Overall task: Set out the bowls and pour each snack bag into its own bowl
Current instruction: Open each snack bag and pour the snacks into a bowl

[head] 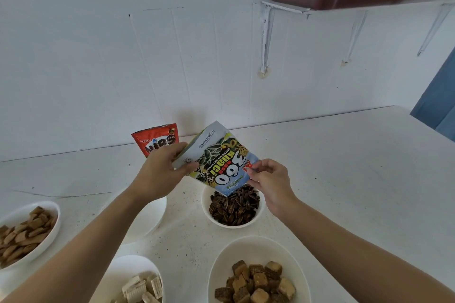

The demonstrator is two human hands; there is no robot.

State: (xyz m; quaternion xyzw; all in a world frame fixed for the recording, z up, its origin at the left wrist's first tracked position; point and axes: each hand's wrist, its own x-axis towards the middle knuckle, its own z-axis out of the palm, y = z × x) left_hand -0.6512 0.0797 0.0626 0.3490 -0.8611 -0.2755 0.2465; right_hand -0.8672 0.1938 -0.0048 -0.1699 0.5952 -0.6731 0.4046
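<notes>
Two hands are holding the upturned seed bag [219, 162] over the 12 o'clock rim of the seed bowl [205, 205], left hand [160, 174] gripping its 9 o'clock end, right hand [270, 182] pinching its 3 o'clock edge.

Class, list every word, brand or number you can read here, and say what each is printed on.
"NIPS": red snack bag by the wall.
"360" and "KUACI", upside down: white-and-blue seed bag.
Smaller print on both bags: too small to read.
</notes>
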